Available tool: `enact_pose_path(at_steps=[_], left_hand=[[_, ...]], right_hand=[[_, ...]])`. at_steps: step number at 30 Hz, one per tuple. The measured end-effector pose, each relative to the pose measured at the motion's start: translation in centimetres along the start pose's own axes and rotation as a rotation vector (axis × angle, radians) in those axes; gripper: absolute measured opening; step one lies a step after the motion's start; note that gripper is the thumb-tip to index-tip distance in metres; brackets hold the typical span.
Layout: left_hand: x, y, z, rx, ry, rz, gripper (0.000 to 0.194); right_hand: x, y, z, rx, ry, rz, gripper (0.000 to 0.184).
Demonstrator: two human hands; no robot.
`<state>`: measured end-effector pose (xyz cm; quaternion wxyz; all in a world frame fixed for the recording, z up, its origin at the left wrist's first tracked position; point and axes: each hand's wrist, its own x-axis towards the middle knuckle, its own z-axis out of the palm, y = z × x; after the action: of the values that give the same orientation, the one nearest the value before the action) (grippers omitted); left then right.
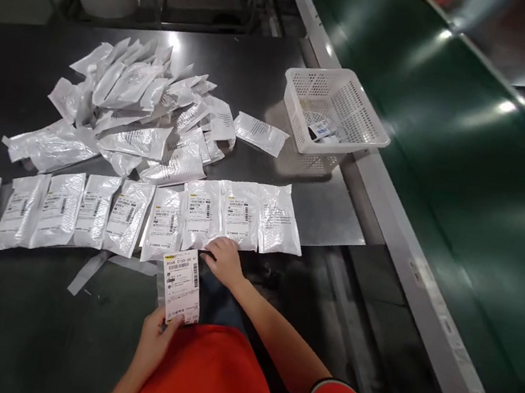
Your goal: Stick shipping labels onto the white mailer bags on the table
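Note:
My left hand [156, 337] pinches the lower end of a printed shipping label [181, 287], held upright in front of my body. My right hand [225, 261] is at the lower edge of a white padded mailer [237, 216], near the label's upper right corner. Its thumb and fingers are a little apart, with nothing visible between them. A row of white mailers lies along the near table edge, several with labels facing up. The rightmost mailer [281, 220] shows only printed lines and no stuck-on label.
A heap of white mailers [133, 92] lies behind the row on the dark metal table [262, 51]. A white perforated basket [322, 146] with small items stands at the right. Beyond runs a green conveyor belt [429, 172]. Backing strips [87, 273] hang at the near edge.

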<state>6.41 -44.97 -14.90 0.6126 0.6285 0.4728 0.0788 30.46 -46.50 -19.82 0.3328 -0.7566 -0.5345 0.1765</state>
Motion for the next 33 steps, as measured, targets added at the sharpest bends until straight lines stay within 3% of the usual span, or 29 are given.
enact_pose_path(at_steps=[2, 4, 6, 8, 11, 13, 16, 18, 22, 24, 29, 33], left_hand=[[0.8, 1.4, 1.4, 0.007, -0.093, 0.065, 0.044], [1.6, 2.6, 3.2, -0.022, -0.215, 0.101, 0.042], [2.2, 3.6, 5.2, -0.067, -0.366, 0.099, 0.041], [2.8, 4.5, 7.1, -0.073, -0.475, 0.077, 0.040], [4.1, 6.6, 10.1, -0.058, -0.386, 0.111, 0.045], [5.2, 8.6, 12.4, -0.162, -0.307, 0.108, 0.050], [6.7, 11.5, 16.3, -0.381, -0.381, -0.042, 0.037], [7.2, 12.6, 19.0, -0.473, -0.356, -0.121, 0.037], [6.9, 12.0, 23.0, -0.592, -0.079, -0.226, 0.047], [6.4, 11.0, 24.1, -0.576, -0.008, -0.253, 0.049], [6.0, 8.5, 25.1, -0.571, -0.005, -0.330, 0.051], [6.1, 6.3, 25.0, -0.543, -0.013, -0.359, 0.055]], right_hand=[[-1.2, -1.0, -2.0, 0.425, 0.101, 0.196, 0.040], [-2.3, -1.7, -4.3, 0.779, 0.147, 0.339, 0.045], [-3.3, -1.8, -6.9, 0.888, 0.163, 0.396, 0.041], [-4.3, -1.5, -9.5, 0.790, 0.183, 0.412, 0.029], [-6.2, -0.6, -12.7, 0.567, 0.240, 0.391, 0.012], [-7.6, 0.1, -14.2, 0.455, 0.261, 0.330, 0.012], [-9.0, 1.7, -15.5, 0.328, 0.314, 0.271, 0.016], [-8.9, 3.4, -15.8, 0.277, 0.358, 0.269, 0.018], [-5.1, 8.6, -15.7, 0.311, 0.336, 0.319, 0.020], [-1.9, 11.4, -15.7, 0.298, 0.292, 0.370, 0.020], [5.4, 16.1, -15.6, -0.053, 0.221, 0.462, 0.015], [7.2, 17.4, -14.6, -0.232, 0.215, 0.441, 0.016]])
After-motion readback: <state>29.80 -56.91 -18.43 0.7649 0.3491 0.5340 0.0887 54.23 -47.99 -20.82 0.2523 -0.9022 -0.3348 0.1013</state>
